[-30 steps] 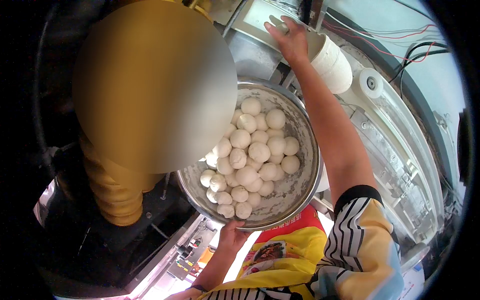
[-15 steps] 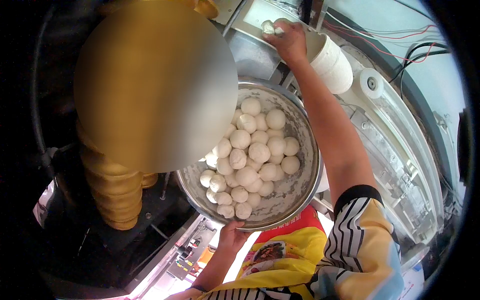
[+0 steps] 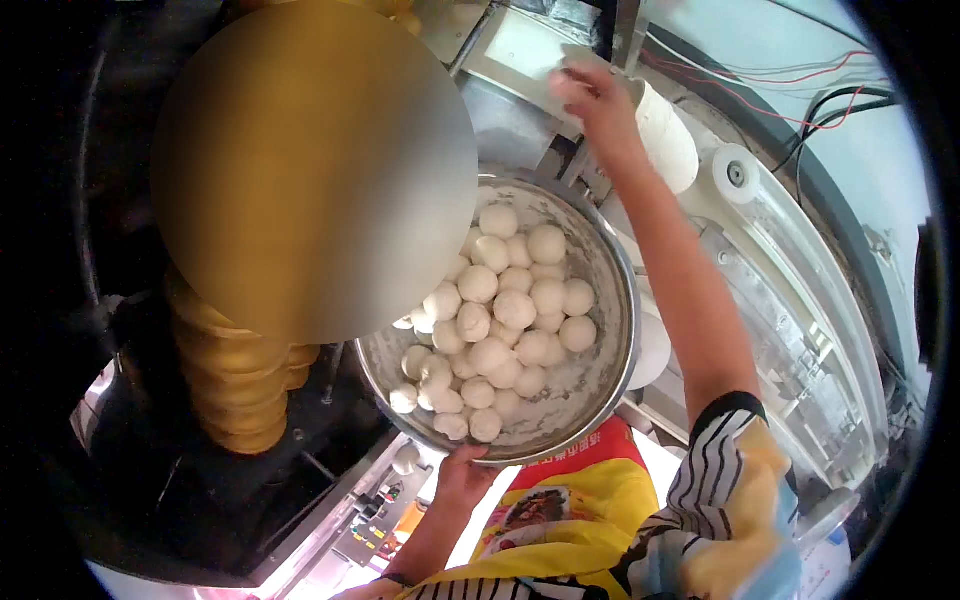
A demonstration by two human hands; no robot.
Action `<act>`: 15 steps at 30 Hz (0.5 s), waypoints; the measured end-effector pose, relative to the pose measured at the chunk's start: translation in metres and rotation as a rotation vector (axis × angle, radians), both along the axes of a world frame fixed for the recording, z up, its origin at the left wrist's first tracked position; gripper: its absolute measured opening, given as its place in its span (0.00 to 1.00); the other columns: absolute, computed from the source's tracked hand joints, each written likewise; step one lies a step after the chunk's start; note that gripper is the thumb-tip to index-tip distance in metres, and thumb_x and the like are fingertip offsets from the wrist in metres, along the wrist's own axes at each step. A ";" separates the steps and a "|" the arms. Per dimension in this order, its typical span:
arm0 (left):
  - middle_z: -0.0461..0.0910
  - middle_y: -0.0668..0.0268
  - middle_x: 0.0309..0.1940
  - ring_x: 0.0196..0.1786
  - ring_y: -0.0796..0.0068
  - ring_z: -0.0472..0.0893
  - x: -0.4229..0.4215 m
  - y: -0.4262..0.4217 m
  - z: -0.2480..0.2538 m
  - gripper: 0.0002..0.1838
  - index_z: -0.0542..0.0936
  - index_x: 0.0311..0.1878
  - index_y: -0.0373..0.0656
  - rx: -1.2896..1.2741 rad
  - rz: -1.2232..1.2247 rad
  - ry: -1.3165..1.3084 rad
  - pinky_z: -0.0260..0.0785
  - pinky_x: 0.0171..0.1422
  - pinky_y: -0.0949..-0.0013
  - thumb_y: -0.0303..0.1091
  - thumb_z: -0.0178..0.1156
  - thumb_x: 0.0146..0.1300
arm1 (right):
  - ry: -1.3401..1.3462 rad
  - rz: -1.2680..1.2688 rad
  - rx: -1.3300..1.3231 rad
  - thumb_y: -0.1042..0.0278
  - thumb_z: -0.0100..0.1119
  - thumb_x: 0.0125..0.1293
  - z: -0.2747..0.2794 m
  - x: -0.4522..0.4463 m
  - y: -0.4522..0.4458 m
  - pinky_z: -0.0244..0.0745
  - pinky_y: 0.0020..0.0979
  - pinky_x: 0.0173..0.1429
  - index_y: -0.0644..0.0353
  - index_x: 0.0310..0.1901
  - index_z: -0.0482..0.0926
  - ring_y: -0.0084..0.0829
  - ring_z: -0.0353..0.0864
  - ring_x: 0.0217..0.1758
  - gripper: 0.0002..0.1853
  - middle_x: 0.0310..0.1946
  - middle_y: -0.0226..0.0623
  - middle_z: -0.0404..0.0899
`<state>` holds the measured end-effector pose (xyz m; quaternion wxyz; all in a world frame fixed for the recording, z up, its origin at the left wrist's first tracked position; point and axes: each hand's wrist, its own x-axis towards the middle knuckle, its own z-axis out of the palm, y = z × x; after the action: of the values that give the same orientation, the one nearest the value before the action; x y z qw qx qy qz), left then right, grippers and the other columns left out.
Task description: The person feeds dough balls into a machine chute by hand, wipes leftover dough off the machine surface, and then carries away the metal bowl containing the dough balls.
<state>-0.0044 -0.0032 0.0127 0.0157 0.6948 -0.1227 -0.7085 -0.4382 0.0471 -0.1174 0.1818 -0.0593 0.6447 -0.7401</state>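
A large metal bowl (image 3: 585, 400) holds a heap of round white dough balls (image 3: 490, 355). My left hand (image 3: 465, 482) is closed on the bowl's near rim, with the fingertips hidden beneath it. My right hand (image 3: 597, 100) is raised beyond the bowl, near a white tray-like surface (image 3: 520, 45) and a white cylinder (image 3: 665, 135). Motion smears its fingers, so whether dough is still in them cannot be made out. A large blurred disc covers the bowl's left side.
A ridged yellow-brown column (image 3: 235, 390) stands at the left against dark machinery. Along the right runs a pale curved machine housing (image 3: 770, 290). Red and black wires (image 3: 835, 115) hang by the wall. Below the bowl is a yellow and red apron (image 3: 570, 500).
My right hand has moved right and slightly down, away from the white tray where it held pale dough. A ball now shows at the bowl's left edge. My left hand keeps its grip.
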 end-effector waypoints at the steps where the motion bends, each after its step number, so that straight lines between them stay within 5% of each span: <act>1: 0.69 0.55 0.51 0.56 0.56 0.69 -0.001 0.000 0.000 0.28 0.63 0.55 0.37 -0.010 -0.008 0.003 0.64 0.61 0.52 0.19 0.51 0.45 | -0.117 -0.099 -0.045 0.54 0.63 0.51 -0.003 -0.010 0.000 0.67 0.28 0.48 0.61 0.53 0.70 0.28 0.70 0.46 0.29 0.52 0.38 0.67; 5: 0.69 0.55 0.52 0.55 0.56 0.70 -0.001 0.001 0.001 0.28 0.63 0.55 0.37 0.006 -0.016 0.028 0.67 0.59 0.53 0.20 0.52 0.46 | -0.087 -0.185 0.101 0.45 0.66 0.46 -0.039 -0.018 -0.031 0.70 0.30 0.40 0.61 0.55 0.67 0.31 0.70 0.43 0.38 0.46 0.39 0.67; 8: 0.68 0.54 0.53 0.55 0.56 0.71 0.000 -0.001 -0.001 0.29 0.62 0.56 0.38 0.009 -0.010 0.048 0.68 0.58 0.54 0.20 0.52 0.45 | 0.021 -0.312 0.102 0.42 0.67 0.42 -0.055 -0.027 -0.044 0.66 0.34 0.51 0.64 0.50 0.72 0.38 0.72 0.46 0.39 0.44 0.48 0.72; 15: 0.68 0.53 0.53 0.55 0.56 0.71 -0.001 -0.003 0.000 0.31 0.60 0.58 0.38 0.037 -0.004 0.044 0.67 0.59 0.53 0.19 0.51 0.46 | 0.092 -0.298 0.335 0.47 0.69 0.40 -0.060 -0.032 -0.046 0.69 0.34 0.48 0.60 0.48 0.73 0.39 0.72 0.45 0.35 0.45 0.47 0.69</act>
<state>-0.0053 -0.0064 0.0127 0.0042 0.6791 -0.1108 -0.7256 -0.4700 0.0010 -0.1769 0.0484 0.0338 0.7678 -0.6380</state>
